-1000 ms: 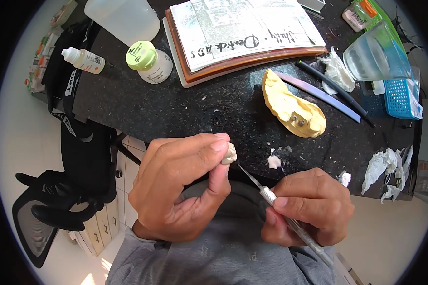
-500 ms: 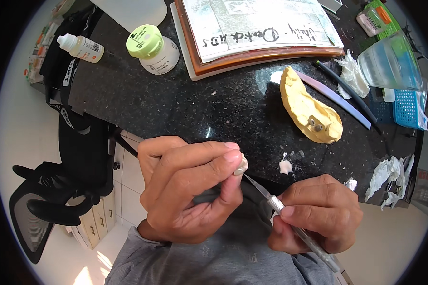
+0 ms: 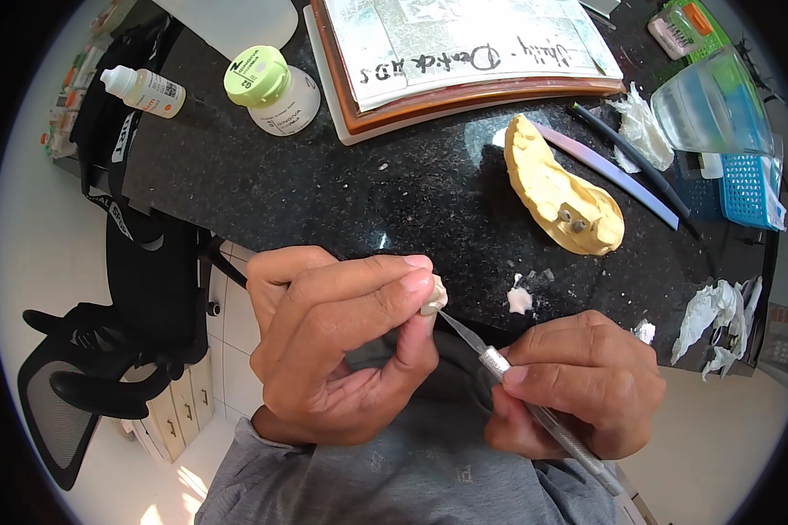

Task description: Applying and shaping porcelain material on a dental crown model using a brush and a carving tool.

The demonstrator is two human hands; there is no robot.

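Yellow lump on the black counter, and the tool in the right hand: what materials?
Yellow lump: looks like matte dental stone or plaster, chalky and opaque, with small metal-looking inserts; can't confirm. Slim tool in the right hand: metal, going by its silvery knurled handle and thin blade. Black counter: polished speckled stone, glossy.

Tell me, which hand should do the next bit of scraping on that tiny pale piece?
Probably the right hand. It grips the thin metal tool, whose tip already meets the small pale piece. The left hand is busy pinching that piece between thumb and fingertips, so it can only hold it steady.
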